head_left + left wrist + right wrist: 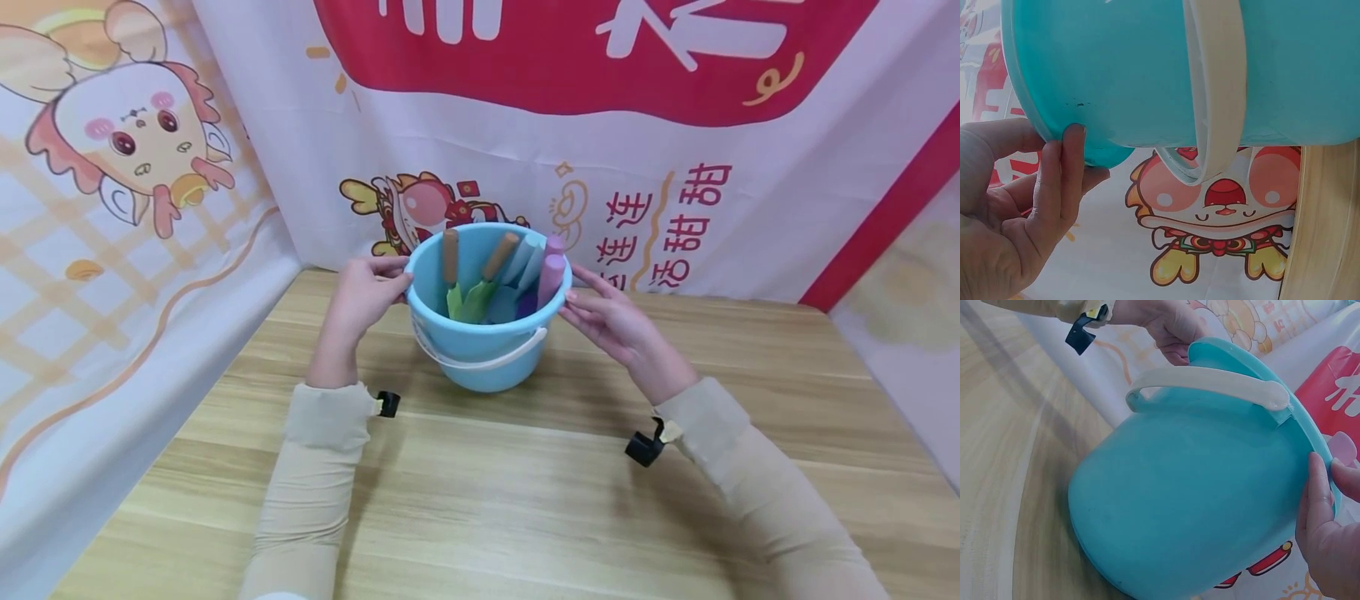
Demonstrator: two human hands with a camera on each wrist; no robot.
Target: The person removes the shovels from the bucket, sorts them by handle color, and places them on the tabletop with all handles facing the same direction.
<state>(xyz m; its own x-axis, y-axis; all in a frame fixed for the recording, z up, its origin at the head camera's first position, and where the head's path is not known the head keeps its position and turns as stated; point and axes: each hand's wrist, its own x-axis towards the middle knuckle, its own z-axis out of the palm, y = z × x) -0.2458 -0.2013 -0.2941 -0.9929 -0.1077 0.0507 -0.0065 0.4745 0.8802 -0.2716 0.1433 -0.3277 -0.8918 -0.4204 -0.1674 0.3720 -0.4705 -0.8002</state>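
A light blue plastic bucket is upright at the back of the table, its white handle hanging down in front. On its left side the left hand pinches the rim, thumb inside and fingers under the lip. The right hand grips the rim on the opposite side, as the right wrist view also shows. Tools stand inside: two green-bladed ones with brown handles, some with light blue handles, and some with pink-purple handles. Their lower ends are partly hidden.
The wood-grain table extends in front of the bucket and to both sides. Printed cloth hangs close behind it, and another printed cloth borders the left. Black wrist mounts project from the sleeves.
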